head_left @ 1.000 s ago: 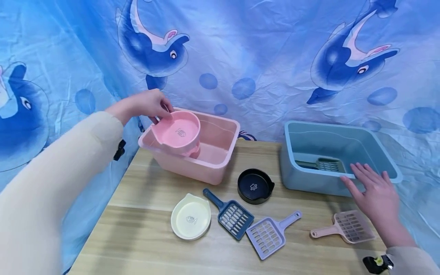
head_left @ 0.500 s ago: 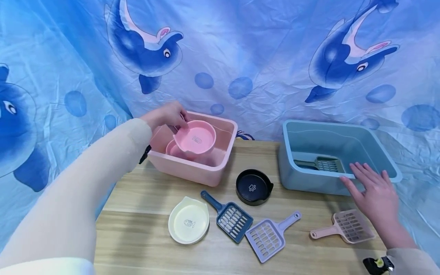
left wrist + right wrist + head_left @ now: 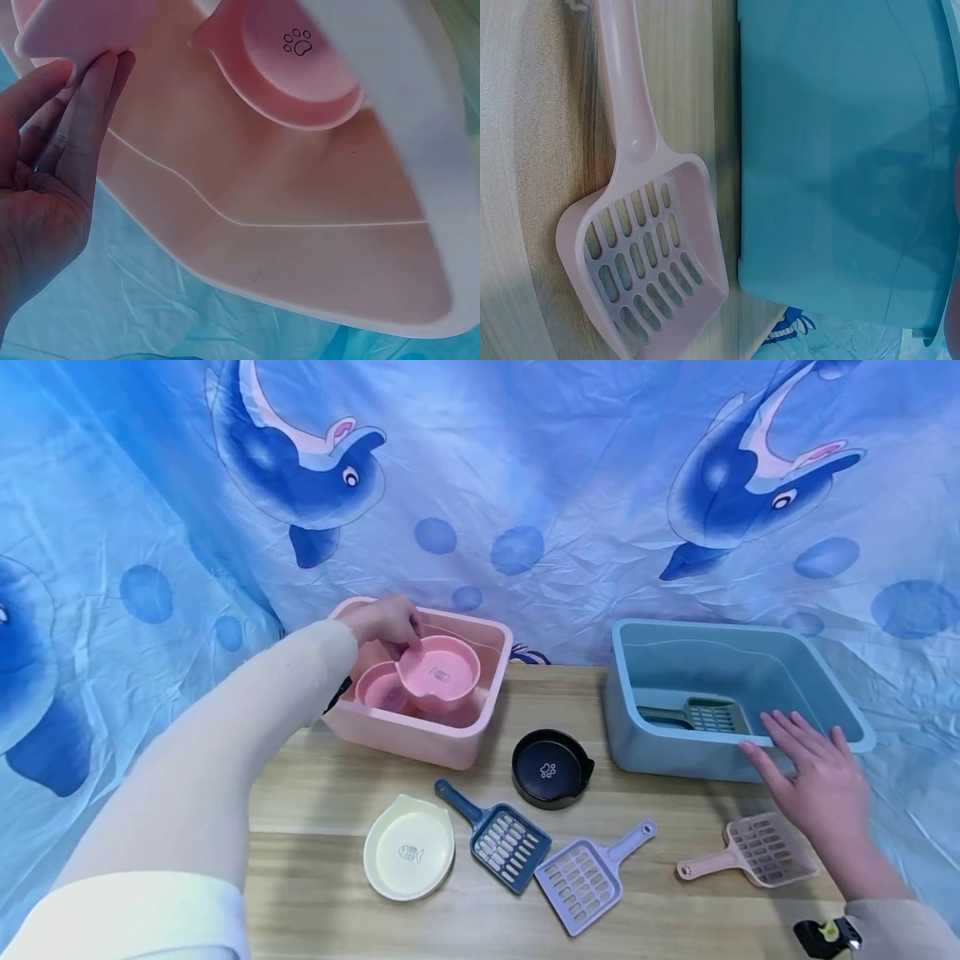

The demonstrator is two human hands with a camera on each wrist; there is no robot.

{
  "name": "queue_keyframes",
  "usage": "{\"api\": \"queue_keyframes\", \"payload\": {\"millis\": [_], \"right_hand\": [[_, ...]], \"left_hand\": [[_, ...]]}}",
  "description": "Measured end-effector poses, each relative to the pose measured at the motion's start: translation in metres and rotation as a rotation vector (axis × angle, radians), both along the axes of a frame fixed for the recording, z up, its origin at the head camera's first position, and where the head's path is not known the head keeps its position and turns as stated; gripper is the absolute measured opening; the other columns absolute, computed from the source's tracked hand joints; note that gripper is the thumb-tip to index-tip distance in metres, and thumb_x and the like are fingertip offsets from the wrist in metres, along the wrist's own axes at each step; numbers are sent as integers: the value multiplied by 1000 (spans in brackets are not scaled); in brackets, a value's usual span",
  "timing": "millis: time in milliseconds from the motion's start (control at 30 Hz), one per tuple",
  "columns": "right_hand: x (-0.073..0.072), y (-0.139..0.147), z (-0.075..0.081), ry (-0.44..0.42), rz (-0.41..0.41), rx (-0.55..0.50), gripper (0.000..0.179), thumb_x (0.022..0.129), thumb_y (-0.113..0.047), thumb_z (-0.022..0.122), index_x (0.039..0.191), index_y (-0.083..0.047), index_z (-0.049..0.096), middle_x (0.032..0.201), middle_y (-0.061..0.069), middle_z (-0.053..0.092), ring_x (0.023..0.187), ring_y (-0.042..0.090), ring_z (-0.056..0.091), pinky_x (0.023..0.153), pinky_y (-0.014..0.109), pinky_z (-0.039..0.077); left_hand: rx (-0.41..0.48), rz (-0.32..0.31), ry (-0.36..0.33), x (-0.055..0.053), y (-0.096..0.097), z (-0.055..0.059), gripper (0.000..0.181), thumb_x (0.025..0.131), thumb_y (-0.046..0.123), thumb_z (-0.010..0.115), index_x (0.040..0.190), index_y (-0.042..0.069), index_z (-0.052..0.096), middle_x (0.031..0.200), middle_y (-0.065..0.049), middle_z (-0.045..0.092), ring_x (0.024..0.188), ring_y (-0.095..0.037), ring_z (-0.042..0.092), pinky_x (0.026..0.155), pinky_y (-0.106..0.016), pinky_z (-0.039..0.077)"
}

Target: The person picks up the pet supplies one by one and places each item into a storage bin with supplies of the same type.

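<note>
My left hand pinches the edge of a pink bowl with a fish print, held inside the pink bin. In the left wrist view, the thumb and fingers of the left hand grip the bowl's pointed rim. A second pink bowl, with a paw print, lies in the bin beside it. My right hand, fingers spread, lies at the near rim of the blue bin. A dark green slotted scoop lies in that bin.
On the wooden table are a cream bowl, a black bowl, a dark blue scoop and a lilac scoop. A pale pink scoop lies in front of the blue bin. A blue dolphin-print sheet hangs behind.
My left hand has carried the pink bowl rightward and down, from above the pink bin's left rim into it. The other pink bowl has come more into view. The right hand stays put.
</note>
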State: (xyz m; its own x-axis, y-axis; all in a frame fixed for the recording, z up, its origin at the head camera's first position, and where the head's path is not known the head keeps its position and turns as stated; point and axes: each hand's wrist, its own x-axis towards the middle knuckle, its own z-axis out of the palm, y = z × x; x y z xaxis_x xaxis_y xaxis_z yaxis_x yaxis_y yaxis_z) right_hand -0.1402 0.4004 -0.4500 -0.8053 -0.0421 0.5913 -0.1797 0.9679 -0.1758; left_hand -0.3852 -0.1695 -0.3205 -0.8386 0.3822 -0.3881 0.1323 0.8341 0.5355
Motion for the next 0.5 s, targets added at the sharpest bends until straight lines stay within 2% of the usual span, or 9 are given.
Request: {"api": "queue_keyframes", "payload": {"millis": [233,500], "right_hand": [[-1,0,1,1,-5,1,63,100,-47,72,147,-5,64,142,24,64,139,45,57,131,58,20],[-1,1,0,-5,-7,2,62,100,-45,74,146,-5,64,142,24,65,140,44,56,132,57,19]], "left_hand": [[-13,23,-41,-13,8,-9,17,95,-7,69,111,-10,71,90,-17,73,68,-20,74,68,-33,66],[-16,42,-87,-23,19,-30,15,96,-4,71,111,-8,71,90,-16,72,68,-21,74,69,-36,67]]}}
